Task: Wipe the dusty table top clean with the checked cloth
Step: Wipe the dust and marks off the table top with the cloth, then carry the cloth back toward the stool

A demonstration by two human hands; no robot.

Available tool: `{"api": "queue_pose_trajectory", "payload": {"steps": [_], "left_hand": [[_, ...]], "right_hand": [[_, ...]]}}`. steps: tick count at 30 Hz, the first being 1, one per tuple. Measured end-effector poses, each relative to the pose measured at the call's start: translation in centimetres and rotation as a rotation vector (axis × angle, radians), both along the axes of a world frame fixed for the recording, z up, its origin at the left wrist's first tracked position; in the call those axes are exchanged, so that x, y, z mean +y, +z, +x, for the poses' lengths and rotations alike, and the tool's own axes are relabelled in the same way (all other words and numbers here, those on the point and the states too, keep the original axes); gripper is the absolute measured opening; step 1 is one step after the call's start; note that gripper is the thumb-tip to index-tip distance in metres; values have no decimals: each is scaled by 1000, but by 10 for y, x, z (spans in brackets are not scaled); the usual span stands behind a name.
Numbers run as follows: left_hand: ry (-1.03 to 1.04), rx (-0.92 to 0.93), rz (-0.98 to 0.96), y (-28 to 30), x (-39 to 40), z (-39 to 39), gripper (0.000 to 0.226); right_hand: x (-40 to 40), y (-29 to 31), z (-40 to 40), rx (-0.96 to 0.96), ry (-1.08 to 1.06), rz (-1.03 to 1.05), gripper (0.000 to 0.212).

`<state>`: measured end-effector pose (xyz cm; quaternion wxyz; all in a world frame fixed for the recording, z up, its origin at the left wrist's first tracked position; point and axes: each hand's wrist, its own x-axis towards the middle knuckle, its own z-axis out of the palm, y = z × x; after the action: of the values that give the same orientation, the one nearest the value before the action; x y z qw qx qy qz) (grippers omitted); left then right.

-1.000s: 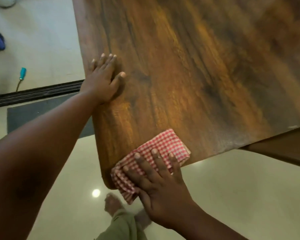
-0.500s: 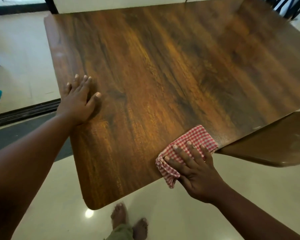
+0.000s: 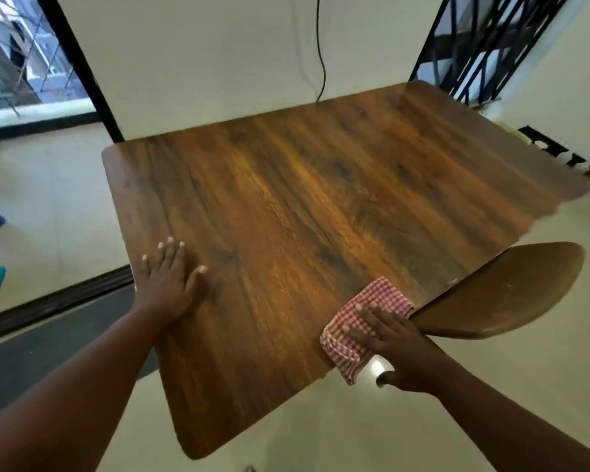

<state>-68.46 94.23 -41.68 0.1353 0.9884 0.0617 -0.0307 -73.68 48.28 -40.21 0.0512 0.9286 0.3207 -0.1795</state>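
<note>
Fingers (image 3: 372, 313) of the right hand (image 3: 395, 349) are spread flat on the checked cloth (image 3: 365, 321), pinning it at the near edge of the table top (image 3: 321, 206), right beside the chair seat (image 3: 501, 294). Left hand (image 3: 169, 281) lies open, fingers together, bracing the table's left edge. I'd say keep that palm pressure even and overlap strokes toward the far side so dust doesn't streak
</note>
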Motion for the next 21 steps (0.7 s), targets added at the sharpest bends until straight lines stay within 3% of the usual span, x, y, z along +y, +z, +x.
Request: {"api": "queue_pose_trajectory", "payload": {"steps": [3, 9, 15, 18, 21], "left_hand": [[-14, 1, -41, 9, -24, -20, 93], [-285, 62, -32, 32, -98, -66, 76], [-722, 36, 112, 55, -179, -114, 72], [-895, 94, 310, 64, -220, -136, 64], [-995, 125, 287, 57, -271, -152, 71]], "right_hand": [[10, 7, -1, -21, -69, 16, 92], [17, 26, -32, -44, -110, -61, 62], [6, 32, -90, 21, 35, -141, 35], [-20, 31, -119, 173, -93, -293, 29], [-65, 27, -145, 209, -273, -234, 32]]}}
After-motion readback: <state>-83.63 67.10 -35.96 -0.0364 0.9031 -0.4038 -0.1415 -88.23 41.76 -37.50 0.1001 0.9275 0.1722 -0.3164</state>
